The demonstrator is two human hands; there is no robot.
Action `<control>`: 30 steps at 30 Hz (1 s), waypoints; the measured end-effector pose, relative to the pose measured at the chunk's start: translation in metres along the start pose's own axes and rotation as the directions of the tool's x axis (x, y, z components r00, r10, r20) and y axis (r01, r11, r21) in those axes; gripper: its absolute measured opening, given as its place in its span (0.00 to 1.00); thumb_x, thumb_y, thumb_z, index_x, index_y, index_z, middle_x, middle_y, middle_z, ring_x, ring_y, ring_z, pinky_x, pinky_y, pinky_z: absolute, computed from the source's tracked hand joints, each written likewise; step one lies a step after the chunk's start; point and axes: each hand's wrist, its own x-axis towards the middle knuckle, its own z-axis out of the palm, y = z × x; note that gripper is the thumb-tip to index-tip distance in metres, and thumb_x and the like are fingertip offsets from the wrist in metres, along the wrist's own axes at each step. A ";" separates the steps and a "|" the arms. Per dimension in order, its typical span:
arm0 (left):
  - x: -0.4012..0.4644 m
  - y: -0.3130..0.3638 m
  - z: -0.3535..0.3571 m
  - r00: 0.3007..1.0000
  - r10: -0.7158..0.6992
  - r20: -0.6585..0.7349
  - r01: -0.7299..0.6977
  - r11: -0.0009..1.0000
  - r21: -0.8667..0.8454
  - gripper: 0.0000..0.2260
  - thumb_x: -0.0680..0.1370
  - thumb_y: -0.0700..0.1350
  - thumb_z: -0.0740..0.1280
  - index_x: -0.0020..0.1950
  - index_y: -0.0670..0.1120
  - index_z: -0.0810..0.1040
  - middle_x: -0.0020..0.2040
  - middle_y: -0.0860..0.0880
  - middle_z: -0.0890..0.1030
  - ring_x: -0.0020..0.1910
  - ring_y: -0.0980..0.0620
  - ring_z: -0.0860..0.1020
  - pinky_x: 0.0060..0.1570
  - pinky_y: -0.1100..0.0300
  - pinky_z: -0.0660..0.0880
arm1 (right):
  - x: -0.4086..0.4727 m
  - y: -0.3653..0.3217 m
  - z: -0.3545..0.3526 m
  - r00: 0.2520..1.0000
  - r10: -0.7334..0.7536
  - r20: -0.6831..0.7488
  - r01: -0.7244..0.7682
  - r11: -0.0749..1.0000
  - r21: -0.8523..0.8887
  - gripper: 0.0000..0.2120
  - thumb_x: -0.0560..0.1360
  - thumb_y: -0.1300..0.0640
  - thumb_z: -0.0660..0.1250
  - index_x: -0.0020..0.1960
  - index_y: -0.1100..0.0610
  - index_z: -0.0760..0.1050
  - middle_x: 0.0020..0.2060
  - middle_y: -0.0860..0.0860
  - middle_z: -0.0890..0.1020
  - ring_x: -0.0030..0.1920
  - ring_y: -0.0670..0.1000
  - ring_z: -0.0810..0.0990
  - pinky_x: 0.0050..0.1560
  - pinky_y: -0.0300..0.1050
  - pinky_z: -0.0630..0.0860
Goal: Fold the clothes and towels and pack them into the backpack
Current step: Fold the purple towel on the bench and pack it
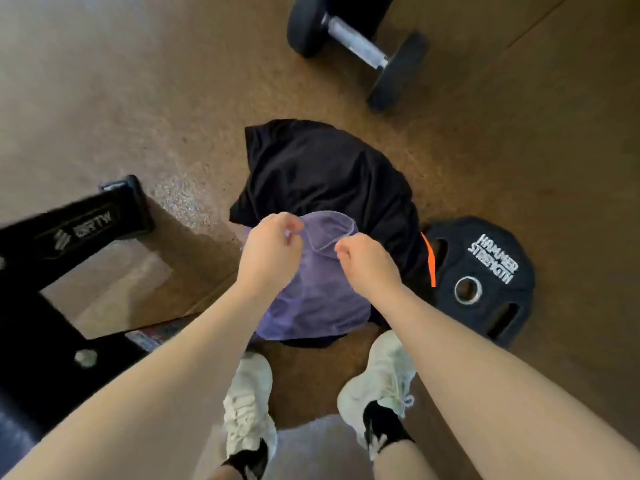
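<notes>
A purple towel hangs in front of me, over a heap of black clothing on the floor. My left hand pinches the towel's upper left edge. My right hand grips its upper right edge, fingers curled. The black heap has an orange stripe on its right side. No backpack is recognisable in view.
A black weight plate lies flat on the floor right of the clothes. A dumbbell lies at the back. A black bench frame stands at the left. My two white shoes stand just below the towel.
</notes>
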 end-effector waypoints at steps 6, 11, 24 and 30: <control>0.048 -0.047 0.058 0.997 -0.059 -0.045 0.057 0.997 -0.043 0.11 0.75 0.37 0.59 0.54 0.43 0.77 0.51 0.43 0.79 0.47 0.43 0.76 0.44 0.60 0.67 | 0.065 0.032 0.065 0.948 -0.308 -0.080 0.234 0.845 -0.480 0.10 0.72 0.55 0.70 0.53 0.54 0.77 0.47 0.51 0.81 0.56 0.55 0.76 0.65 0.51 0.66; 0.015 -0.040 0.033 0.995 -0.095 -0.029 0.093 0.994 -0.063 0.11 0.76 0.37 0.60 0.55 0.43 0.76 0.51 0.42 0.79 0.47 0.41 0.76 0.44 0.59 0.67 | 0.032 0.023 0.030 0.931 -0.366 0.000 0.338 0.861 -0.380 0.08 0.78 0.56 0.60 0.52 0.57 0.77 0.46 0.55 0.81 0.53 0.57 0.77 0.73 0.50 0.54; -0.208 0.125 -0.208 0.791 0.547 0.275 -0.565 0.825 -0.017 0.16 0.74 0.38 0.66 0.62 0.47 0.76 0.62 0.49 0.76 0.63 0.54 0.72 0.64 0.62 0.68 | -0.282 -0.139 -0.253 0.779 -0.620 -0.094 0.617 0.785 -0.058 0.10 0.73 0.57 0.64 0.47 0.60 0.81 0.45 0.55 0.84 0.46 0.57 0.82 0.41 0.50 0.76; -0.296 0.158 -0.276 0.729 0.667 0.155 -0.672 0.740 -0.024 0.17 0.71 0.52 0.64 0.41 0.37 0.80 0.44 0.41 0.81 0.44 0.53 0.73 0.48 0.62 0.68 | -0.356 -0.174 -0.310 0.650 -0.734 -0.196 0.711 0.679 -0.183 0.06 0.71 0.58 0.67 0.44 0.59 0.82 0.40 0.53 0.85 0.41 0.49 0.80 0.40 0.37 0.72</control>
